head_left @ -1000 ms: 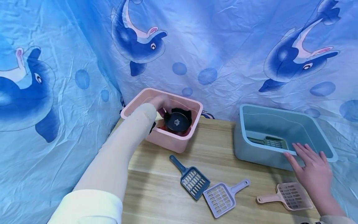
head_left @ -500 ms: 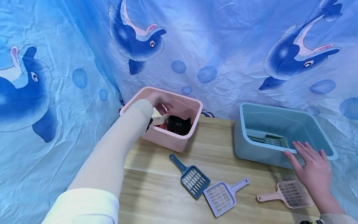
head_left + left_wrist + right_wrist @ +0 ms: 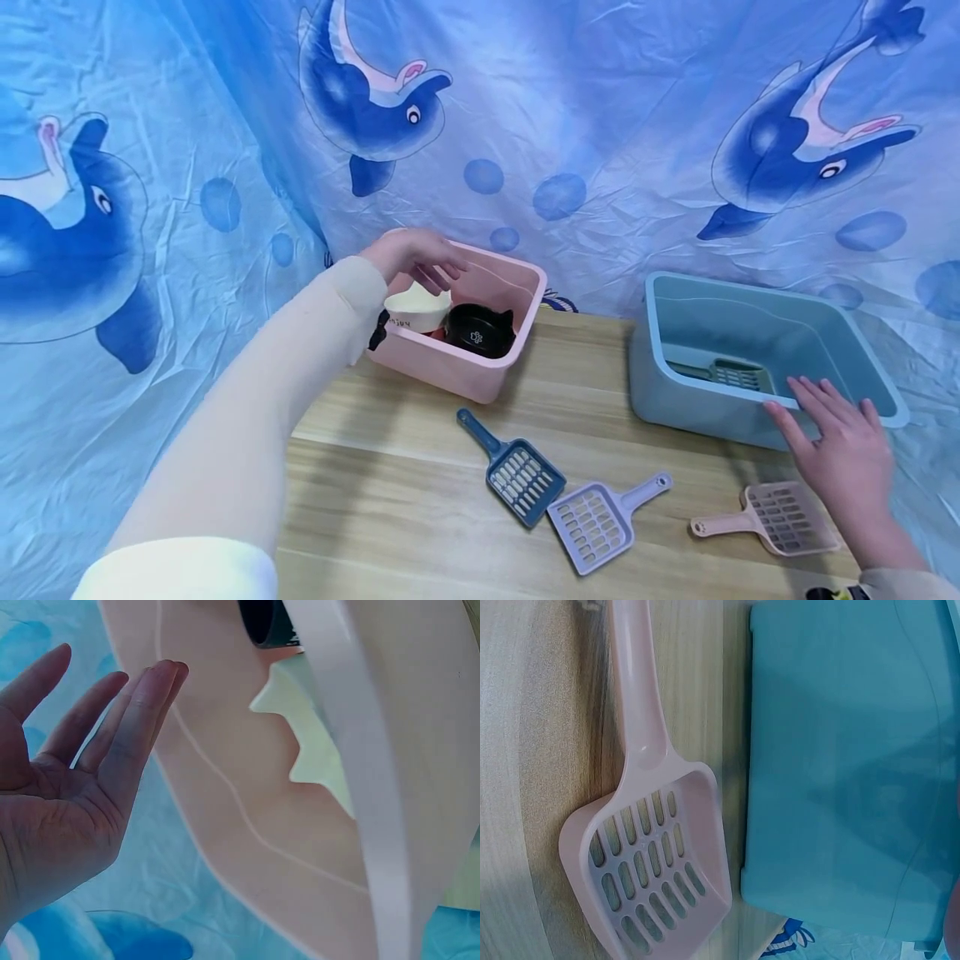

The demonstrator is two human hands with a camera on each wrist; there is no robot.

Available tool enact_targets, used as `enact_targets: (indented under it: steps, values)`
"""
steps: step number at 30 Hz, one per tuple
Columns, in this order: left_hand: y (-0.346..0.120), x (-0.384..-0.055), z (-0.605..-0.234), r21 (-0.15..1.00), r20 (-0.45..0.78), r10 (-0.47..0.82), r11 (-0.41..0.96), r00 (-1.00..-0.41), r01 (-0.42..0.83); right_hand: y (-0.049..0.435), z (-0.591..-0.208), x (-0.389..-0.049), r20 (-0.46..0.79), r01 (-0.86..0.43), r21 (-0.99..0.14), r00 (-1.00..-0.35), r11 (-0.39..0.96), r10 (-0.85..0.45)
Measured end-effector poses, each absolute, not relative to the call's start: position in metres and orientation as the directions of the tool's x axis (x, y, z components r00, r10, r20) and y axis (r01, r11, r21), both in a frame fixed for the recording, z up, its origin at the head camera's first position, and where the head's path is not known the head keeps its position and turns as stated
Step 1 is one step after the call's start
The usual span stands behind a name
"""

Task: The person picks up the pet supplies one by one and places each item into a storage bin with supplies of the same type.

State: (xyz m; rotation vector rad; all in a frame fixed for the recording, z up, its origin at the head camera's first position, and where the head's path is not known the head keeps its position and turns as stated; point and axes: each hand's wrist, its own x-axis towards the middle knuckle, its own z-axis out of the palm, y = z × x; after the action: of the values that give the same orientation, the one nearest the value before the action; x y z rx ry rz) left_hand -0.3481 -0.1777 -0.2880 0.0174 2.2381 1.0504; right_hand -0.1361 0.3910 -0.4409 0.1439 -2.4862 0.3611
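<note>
Over the pink bin, my left hand hovers with loose fingers and holds nothing. Inside that bin sit a black cat-eared bowl with a paw print and, to its left, a cream bowl with lettering. In the left wrist view the hand is spread beside the bin, apart from the cream bowl. My right hand rests its extended fingers at the front rim of the blue bin. A green litter scoop lies in the blue bin.
On the wooden table lie a dark blue litter scoop, a lilac scoop touching it, and a pink scoop near my right hand. A blue dolphin-print sheet stands behind and to the left.
My left hand has let go of the black bowl, which now sits lower in the pink bin, and has lifted away to the left, uncovering the cream bowl. My right hand stays put.
</note>
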Motion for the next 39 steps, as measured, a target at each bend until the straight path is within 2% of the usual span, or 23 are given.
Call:
enact_targets:
  steps: [4,12,21,25,34,39]
  values:
    - [-0.182,-0.338,-0.276,0.703,-0.511,0.270,0.677,-0.816,-0.216,0.391,-0.443,-0.136,0.602,-0.190,-0.222,-0.798,0.956,-0.019]
    - [-0.196,-0.307,-0.251,0.651,-0.427,0.290,0.756,-0.856,-0.069,0.394,-0.444,-0.137,0.609,-0.188,-0.201,-0.793,0.961,-0.028]
    - [-0.215,-0.262,-0.246,0.694,-0.367,0.277,0.717,-0.888,-0.063,0.394,-0.443,-0.137,0.593,-0.177,-0.199,-0.805,0.964,-0.025]
    - [-0.227,-0.245,-0.248,0.684,-0.327,0.281,0.729,-0.902,-0.021,0.394,-0.442,-0.137,0.583,-0.173,-0.202,-0.812,0.964,-0.023]
    - [-0.252,-0.217,-0.260,0.596,-0.144,0.236,0.796,-0.961,0.106,0.395,-0.442,-0.136,0.580,-0.164,-0.199,-0.815,0.966,-0.019]
    - [-0.262,-0.202,-0.272,0.577,-0.010,0.228,0.796,-0.974,0.180,0.395,-0.441,-0.136,0.577,-0.169,-0.195,-0.816,0.966,-0.026]
